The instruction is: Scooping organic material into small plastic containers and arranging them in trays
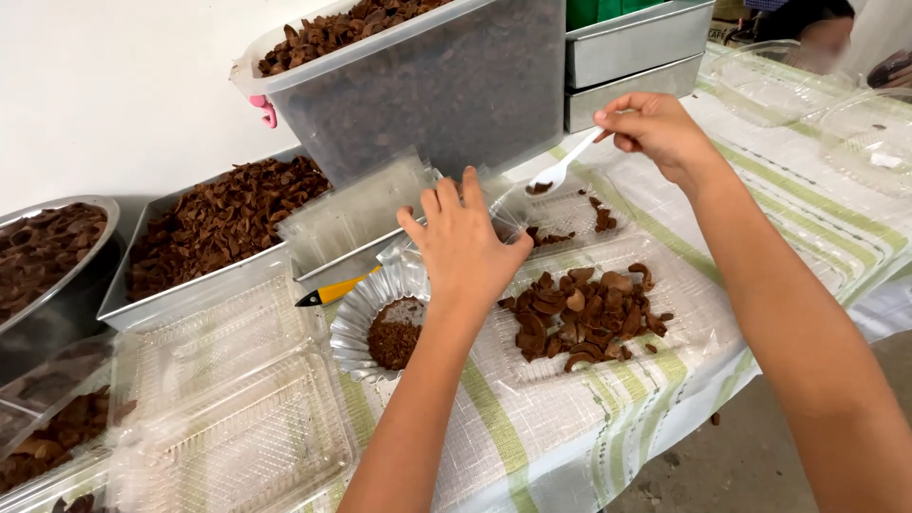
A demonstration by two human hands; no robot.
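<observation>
I see both my arms bare from the elbows down, no sleeves, watch or bracelet on either wrist. My left hand (463,249) and right hand (655,128) wear no gloves or rings; the fingernails are short and unpainted.

The right hand (655,128) pinches a white spoon (560,171); the left hand (463,242) reaches over clear trays (684,313).

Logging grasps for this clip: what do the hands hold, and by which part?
Right hand pinches a white plastic spoon by its handle end. Left hand holds nothing visible.
</observation>
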